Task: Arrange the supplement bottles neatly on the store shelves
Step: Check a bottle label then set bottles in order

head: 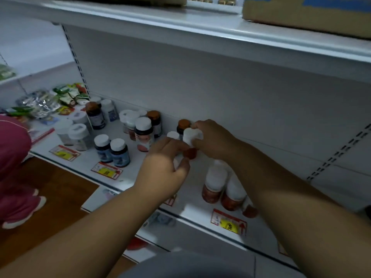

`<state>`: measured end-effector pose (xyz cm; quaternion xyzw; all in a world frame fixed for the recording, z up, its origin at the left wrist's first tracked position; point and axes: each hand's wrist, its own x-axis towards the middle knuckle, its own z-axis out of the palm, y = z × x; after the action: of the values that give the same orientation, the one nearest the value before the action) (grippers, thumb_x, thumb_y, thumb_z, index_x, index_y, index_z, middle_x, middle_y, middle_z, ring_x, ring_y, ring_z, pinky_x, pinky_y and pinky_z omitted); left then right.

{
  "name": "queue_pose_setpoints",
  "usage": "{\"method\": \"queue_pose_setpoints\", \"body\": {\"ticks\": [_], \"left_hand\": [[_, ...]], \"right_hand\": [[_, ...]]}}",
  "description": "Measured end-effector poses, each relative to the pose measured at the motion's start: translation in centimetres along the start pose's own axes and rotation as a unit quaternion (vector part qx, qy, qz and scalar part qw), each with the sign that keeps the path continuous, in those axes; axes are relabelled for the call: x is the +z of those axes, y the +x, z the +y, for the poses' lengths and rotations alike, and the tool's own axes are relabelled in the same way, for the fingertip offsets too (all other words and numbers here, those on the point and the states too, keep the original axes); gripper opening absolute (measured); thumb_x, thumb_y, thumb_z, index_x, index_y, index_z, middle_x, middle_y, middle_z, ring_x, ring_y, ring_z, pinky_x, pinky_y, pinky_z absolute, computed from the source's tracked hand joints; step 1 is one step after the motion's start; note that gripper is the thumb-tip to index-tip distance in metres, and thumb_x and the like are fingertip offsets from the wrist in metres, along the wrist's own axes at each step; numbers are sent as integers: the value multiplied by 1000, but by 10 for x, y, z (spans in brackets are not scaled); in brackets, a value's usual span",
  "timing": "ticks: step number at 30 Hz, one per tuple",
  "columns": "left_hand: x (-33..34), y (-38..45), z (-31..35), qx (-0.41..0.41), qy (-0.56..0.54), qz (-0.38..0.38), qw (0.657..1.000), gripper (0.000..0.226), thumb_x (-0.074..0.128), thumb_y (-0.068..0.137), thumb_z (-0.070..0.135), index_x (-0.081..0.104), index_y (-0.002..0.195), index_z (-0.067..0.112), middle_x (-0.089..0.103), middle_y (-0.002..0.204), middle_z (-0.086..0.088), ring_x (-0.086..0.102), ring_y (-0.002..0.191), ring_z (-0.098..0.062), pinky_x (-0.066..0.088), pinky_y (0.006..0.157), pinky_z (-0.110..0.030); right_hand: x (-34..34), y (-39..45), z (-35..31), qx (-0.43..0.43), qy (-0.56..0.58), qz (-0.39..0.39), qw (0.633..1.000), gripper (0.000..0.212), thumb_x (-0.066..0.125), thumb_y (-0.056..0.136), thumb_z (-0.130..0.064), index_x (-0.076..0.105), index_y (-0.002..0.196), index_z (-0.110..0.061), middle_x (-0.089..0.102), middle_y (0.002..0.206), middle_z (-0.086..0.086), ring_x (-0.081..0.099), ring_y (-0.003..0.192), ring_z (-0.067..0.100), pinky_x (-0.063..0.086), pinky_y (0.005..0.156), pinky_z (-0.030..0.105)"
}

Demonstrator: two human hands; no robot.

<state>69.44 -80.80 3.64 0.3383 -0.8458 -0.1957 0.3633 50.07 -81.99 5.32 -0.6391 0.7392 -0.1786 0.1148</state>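
Note:
Supplement bottles stand on a white store shelf. My right hand grips the white cap of a red bottle near the shelf's back panel. My left hand curls its fingers around the lower part of a bottle just in front; its palm hides most of it. Behind them stand an orange-capped dark bottle and a small white-capped bottle. Two red bottles with white caps stand to the right near the front edge. Two blue bottles stand to the left.
More bottles and clear jars crowd the shelf's left part, with foil snack packets beyond. Price tags line the front edge. A cardboard box sits on the upper shelf. A person in pink stands at left on the wooden floor.

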Motion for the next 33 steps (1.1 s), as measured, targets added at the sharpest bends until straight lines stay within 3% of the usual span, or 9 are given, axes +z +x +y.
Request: {"method": "queue_pose_setpoints", "body": {"ticks": [5, 10, 14, 17, 19, 21, 25, 31, 33], "left_hand": [[-23, 13, -44, 34, -1, -56, 998, 27, 62, 80, 18, 69, 103, 7, 63, 98, -12, 57, 92, -28, 44, 80, -32], [-26, 27, -71, 42, -31, -115, 992, 30, 62, 85, 22, 65, 112, 12, 60, 110, -8, 54, 102, -26, 42, 86, -32], [-23, 36, -89, 20, -52, -133, 990, 48, 68, 85, 29, 52, 129, 18, 54, 124, -2, 49, 113, -20, 34, 88, -23], [-18, 44, -90, 16, -66, -155, 986, 70, 64, 80, 55, 39, 140, 28, 50, 125, 8, 46, 113, -10, 33, 91, -23], [-14, 46, -80, 24, -99, -162, 981, 73, 62, 76, 64, 38, 139, 34, 50, 118, 18, 48, 106, -2, 36, 87, -17], [-9, 46, -68, 29, -146, -172, 974, 63, 63, 76, 63, 41, 131, 41, 50, 102, 32, 50, 93, 9, 36, 75, -2], [6, 40, -46, 26, -229, -213, 950, 45, 65, 80, 57, 41, 118, 51, 53, 96, 33, 48, 91, 25, 34, 71, 6], [26, 44, -16, 85, -264, -286, 917, 33, 60, 89, 46, 43, 118, 46, 53, 98, 33, 45, 92, 27, 32, 71, 6], [30, 46, -8, 99, -260, -302, 912, 27, 56, 92, 45, 41, 114, 49, 52, 96, 34, 44, 92, 27, 33, 71, 5]], "right_hand": [[27, 47, -14, 59, -76, -28, 995, 43, 66, 84, -19, 50, 124, -15, 47, 121, 14, 50, 91, 25, 36, 66, 29], [33, 54, -22, 70, -114, -11, 991, 38, 63, 85, -21, 49, 118, -9, 53, 113, 17, 54, 96, 31, 39, 71, 32], [8, 30, -30, 128, -15, 101, 986, 39, 65, 84, -36, 50, 116, -18, 53, 106, 7, 55, 91, 23, 42, 69, 32], [-14, 3, -48, 156, 71, 196, 965, 38, 63, 82, -52, 56, 109, -26, 59, 94, -5, 59, 80, 11, 45, 62, 27], [-24, -15, -61, 165, 143, 241, 946, 37, 63, 78, -59, 61, 92, -26, 63, 85, -6, 64, 73, 10, 53, 62, 29], [-31, -32, -70, 180, 209, 263, 925, 40, 62, 76, -63, 62, 82, -24, 66, 80, -5, 68, 67, 10, 58, 62, 32], [-38, -65, -67, 189, 248, 225, 923, 29, 58, 86, -55, 61, 98, -29, 64, 94, -10, 67, 75, 3, 58, 62, 22], [-56, -112, -45, 212, 260, 262, 905, 28, 63, 89, -40, 59, 116, -34, 61, 102, -12, 71, 68, 10, 54, 59, 16], [-64, -121, -39, 203, 266, 240, 911, 30, 63, 89, -35, 58, 119, -35, 64, 105, -10, 72, 72, 11, 56, 62, 19]]}}
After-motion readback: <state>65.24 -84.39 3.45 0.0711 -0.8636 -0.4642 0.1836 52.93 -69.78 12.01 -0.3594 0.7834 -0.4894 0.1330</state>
